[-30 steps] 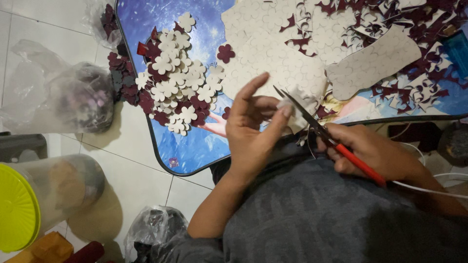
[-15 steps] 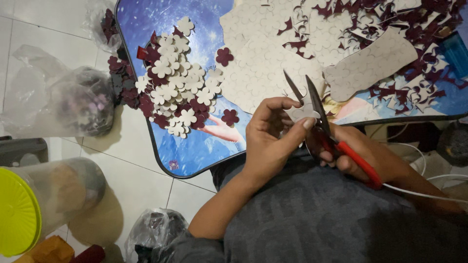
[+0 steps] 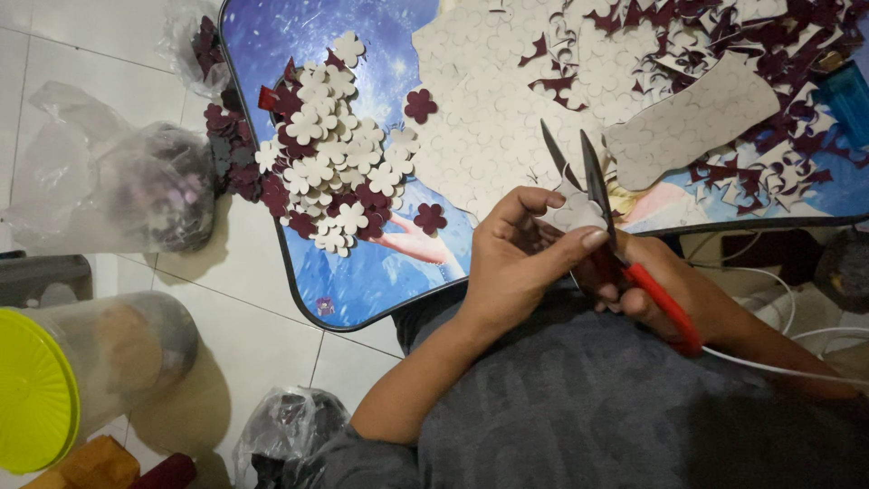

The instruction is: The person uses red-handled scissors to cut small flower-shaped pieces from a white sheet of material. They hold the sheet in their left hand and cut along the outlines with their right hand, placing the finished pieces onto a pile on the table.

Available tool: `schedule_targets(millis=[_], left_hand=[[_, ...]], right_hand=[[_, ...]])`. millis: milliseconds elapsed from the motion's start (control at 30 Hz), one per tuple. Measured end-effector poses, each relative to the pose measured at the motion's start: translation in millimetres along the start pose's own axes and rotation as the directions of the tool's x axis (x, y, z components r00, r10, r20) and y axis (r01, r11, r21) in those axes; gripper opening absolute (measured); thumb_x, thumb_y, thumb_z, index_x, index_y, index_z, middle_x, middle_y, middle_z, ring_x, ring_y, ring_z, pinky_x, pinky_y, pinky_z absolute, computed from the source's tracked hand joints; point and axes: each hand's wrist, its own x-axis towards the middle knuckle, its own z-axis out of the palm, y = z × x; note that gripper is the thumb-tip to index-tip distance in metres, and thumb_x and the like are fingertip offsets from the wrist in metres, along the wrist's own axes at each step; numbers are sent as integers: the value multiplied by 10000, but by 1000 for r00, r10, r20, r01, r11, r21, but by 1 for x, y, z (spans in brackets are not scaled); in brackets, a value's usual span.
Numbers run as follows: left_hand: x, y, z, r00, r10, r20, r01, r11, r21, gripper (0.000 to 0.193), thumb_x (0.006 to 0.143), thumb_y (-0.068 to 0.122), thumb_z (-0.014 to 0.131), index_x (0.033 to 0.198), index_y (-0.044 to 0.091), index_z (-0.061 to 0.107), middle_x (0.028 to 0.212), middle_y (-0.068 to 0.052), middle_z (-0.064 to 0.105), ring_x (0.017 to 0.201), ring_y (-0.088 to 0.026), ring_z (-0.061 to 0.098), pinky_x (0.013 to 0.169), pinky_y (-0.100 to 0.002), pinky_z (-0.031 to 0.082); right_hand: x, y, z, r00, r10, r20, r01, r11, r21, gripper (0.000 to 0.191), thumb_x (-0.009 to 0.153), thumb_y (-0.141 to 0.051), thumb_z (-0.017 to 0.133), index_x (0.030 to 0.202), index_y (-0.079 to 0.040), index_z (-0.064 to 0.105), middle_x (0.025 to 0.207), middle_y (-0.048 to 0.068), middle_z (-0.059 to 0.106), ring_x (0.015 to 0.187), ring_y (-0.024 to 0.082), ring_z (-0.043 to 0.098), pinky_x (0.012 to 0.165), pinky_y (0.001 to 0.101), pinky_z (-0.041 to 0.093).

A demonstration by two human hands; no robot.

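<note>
Pinching a small cream flower cutout [image 3: 572, 215] in left hand [image 3: 518, 263] fingers, right hand [image 3: 656, 290] clamped on red-handled scissors [image 3: 625, 258], blades apart

The surface [image 3: 380, 272] is bright blue with sparkly white spots and a cartoon picture, and it has a black edge. The little flower shapes [image 3: 330, 167] on it are cream and dark red, the big sheet [image 3: 489, 118] is cream with flower outlines, and the scraps [image 3: 778, 54] are dark red. The scissors [image 3: 634, 263] have red handles and dark blades, the shirt [image 3: 579, 417] is speckled grey, the lid [image 3: 32, 389] is yellow-green, and the floor [image 3: 262, 335] has white tiles.
</note>
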Motion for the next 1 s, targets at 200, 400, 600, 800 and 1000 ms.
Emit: schedule_targets(millis=[200,400,600,800,1000], left_hand=[[1,-2,-1,1000,-10,10,10,999,-52,309,932,105,799,1145,21,591,999,-83,731,868,-101,702,744,-229,585],[1,-2,0,988,125,-95,-133,988,-79,265,1009,88,763,1215,0,623,991,-61,705,909,-78,662,815,-217,553],[-2,4,1,990,84,-115,-86,996,-9,271,988,78,767,1213,-4,639,1032,-60,711,873,-65,646,765,-209,546],[-5,12,-1,991,122,-58,-116,989,93,287,978,56,763,1227,-14,641,1078,-63,722,894,-71,670,766,-211,563],[-4,16,-3,985,150,-85,-139,983,119,325,957,27,780,1246,-19,640,1110,-58,698,912,-77,645,811,-224,552]], right_hand=[[0,6,-2,999,36,-25,-38,996,-78,1046,678,-969,462,1128,-27,526,726,-11,496,619,107,524,574,281,509],[1,0,-4,1000,7,16,-5,997,-75,994,725,-956,484,1035,-14,541,730,-8,505,635,112,539,588,281,522],[-3,-21,-3,999,4,43,0,995,-101,1103,736,-954,442,1309,-12,484,754,-6,486,631,111,443,570,291,405],[3,-23,-2,998,-11,55,20,985,-170,1244,701,-982,380,1498,-27,389,725,-15,486,586,107,429,539,291,389],[1,-18,-5,998,-27,58,37,984,-172,1120,733,-966,398,1294,-1,495,694,-7,484,605,116,462,557,288,424]])
